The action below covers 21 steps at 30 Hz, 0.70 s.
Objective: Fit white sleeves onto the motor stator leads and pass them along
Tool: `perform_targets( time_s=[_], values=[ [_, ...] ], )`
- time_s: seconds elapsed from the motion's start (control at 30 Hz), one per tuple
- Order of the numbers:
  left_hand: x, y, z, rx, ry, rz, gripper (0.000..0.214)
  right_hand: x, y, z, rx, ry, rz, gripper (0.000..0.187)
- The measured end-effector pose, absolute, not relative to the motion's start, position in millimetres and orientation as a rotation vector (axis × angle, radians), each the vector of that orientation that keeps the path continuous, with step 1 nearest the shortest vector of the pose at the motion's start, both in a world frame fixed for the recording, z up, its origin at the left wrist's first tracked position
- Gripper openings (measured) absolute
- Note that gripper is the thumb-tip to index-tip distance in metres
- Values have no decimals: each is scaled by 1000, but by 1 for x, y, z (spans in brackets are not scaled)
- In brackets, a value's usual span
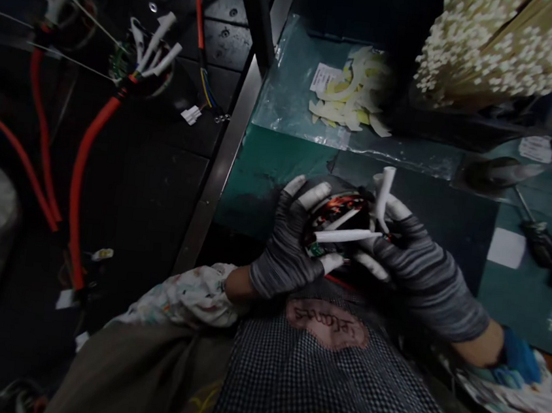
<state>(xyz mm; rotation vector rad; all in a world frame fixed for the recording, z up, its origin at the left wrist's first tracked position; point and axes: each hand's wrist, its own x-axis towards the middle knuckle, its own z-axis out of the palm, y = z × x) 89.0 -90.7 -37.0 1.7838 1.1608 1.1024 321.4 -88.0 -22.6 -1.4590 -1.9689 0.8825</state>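
At the bench's front edge I hold a round dark motor [338, 203] with orange-copper windings showing inside. My left hand [286, 244], in a striped grey glove with white fingertips, is wrapped around its left side. On the other side my right hand [404, 249], gloved alike, is closed at the motor's rim and the base of its wires. White sleeves cover the wire ends: one sleeve [344, 235] lies across the opening, and an upright pair [383, 191] stands by my right fingers. My right palm hides part of the rim.
Behind the motor lies a clear plastic bag [287, 102] of pale curved strips [354, 93]. A bundle of white-tipped sticks [498, 59] stands at back right, with a screwdriver [539, 241] nearer. Left of the metal edge [212, 200], similar motors [145, 68] trail thick orange cables [83, 166].
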Motion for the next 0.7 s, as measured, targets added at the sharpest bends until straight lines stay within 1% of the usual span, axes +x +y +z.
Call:
perform_targets(
  time_s=[0.1, 0.23, 0.33, 0.43, 0.47, 0.5, 0.6, 0.63, 0.7],
  values=[
    [92, -82, -32, 1852, 1124, 1093, 98, 329, -80, -23, -1375, -1889, 1079, 75],
    [95, -77, -29, 1811, 1117, 1011, 100, 326, -79, -35, -1345, -1785, 1155, 74],
    [97, -78, -26, 1816, 1155, 989, 104, 320, -83, -39, -1396, -1721, 1116, 74],
    [95, -74, -25, 1841, 1175, 989, 102, 317, -80, -35, -1415, -1771, 1002, 75],
    [92, -69, -26, 1852, 1152, 984, 101, 317, -76, -33, -1378, -1829, 970, 72],
    [89, -62, -28, 1860, 1108, 974, 100, 318, -70, -31, -1320, -1899, 950, 64],
    [71, -28, -37, 1793, 925, 859, 99, 318, -49, -25, -1091, -2085, 946, 33],
    [64, -14, -40, 1742, 860, 792, 99, 317, -41, -23, -1046, -2116, 948, 27],
    [51, 9, -45, 1654, 750, 662, 98, 312, -27, -22, -1013, -2130, 951, 24]
  ],
)
